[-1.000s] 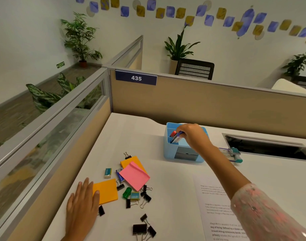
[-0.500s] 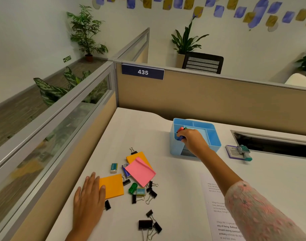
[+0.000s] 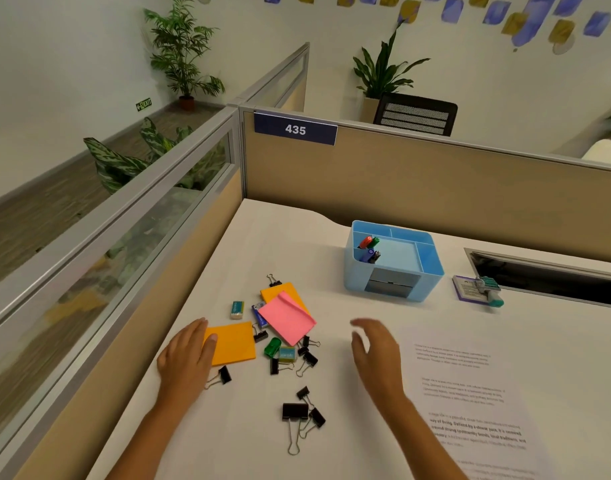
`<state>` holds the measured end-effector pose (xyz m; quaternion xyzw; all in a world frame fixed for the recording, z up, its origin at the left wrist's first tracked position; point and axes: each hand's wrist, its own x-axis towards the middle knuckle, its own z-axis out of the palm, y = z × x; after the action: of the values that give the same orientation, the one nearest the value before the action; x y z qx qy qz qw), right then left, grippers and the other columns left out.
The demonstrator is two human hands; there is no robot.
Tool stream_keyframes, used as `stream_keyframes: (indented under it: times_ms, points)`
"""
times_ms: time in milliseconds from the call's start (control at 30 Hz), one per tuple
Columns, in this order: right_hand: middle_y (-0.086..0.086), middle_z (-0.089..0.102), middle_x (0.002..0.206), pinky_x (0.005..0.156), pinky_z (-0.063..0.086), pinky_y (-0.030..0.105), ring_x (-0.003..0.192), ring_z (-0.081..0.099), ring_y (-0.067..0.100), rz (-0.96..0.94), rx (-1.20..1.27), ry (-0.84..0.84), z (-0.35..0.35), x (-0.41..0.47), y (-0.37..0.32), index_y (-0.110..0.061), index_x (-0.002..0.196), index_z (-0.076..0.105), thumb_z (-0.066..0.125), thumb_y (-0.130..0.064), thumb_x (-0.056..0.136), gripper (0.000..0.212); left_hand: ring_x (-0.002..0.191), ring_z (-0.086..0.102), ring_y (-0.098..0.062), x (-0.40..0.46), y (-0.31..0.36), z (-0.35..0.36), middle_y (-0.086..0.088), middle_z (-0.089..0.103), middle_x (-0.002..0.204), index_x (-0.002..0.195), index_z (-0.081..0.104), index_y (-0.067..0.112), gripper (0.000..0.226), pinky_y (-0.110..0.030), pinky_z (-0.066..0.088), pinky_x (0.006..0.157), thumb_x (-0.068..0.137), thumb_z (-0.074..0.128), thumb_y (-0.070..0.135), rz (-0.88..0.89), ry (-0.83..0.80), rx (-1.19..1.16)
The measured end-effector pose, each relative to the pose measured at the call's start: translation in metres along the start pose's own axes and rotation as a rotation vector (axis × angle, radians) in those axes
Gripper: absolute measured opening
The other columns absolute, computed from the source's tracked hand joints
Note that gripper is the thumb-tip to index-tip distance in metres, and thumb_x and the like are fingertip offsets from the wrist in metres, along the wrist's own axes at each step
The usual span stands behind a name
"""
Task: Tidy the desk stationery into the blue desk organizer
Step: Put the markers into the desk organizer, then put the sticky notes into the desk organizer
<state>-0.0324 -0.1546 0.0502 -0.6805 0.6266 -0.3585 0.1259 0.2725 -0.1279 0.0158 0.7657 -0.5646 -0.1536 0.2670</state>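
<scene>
The blue desk organizer stands at the back of the white desk, with pens and markers upright in its left compartments. In front of it lies a heap of stationery: a pink sticky pad, two orange pads, an eraser, a green item and several black binder clips. My left hand rests flat on the desk, fingertips touching the near orange pad. My right hand hovers open and empty to the right of the heap.
A stapler on a purple pad lies right of the organizer, beside a dark cable slot. A printed sheet covers the desk's right front. Beige partitions wall the desk at the back and left.
My right hand let go of the pens in the organizer and drew back toward the heap, empty. The view tilted down. My left hand stayed on the desk.
</scene>
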Motion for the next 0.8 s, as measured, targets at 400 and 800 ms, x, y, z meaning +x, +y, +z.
stream_keyframes:
  times_ms: [400,800]
  points:
    - [0.005,0.062,0.119,0.098,0.037,0.030,0.114,0.054,0.024,0.120,-0.065,-0.077,0.018,-0.088,0.017,-0.008,0.100,0.070,0.062,-0.001,0.084,0.019,0.099,0.043,-0.021,0.041,-0.002,-0.029,-0.002,0.038,0.109,0.102,0.042,0.021,0.038,-0.032,0.039,0.073,0.079,0.070,0.033,0.020,-0.356,0.284]
    - [-0.012,0.064,0.110,0.077,0.045,0.007,0.101,0.060,0.000,0.380,0.454,-0.151,-0.017,-0.056,-0.045,-0.022,0.115,0.060,0.063,-0.026,0.088,0.027,0.077,0.060,-0.007,-0.010,0.057,-0.050,0.007,0.065,0.080,0.084,0.062,0.029,0.012,-0.018,0.045,0.062,0.087,0.064,0.017,0.153,-0.078,-0.523]
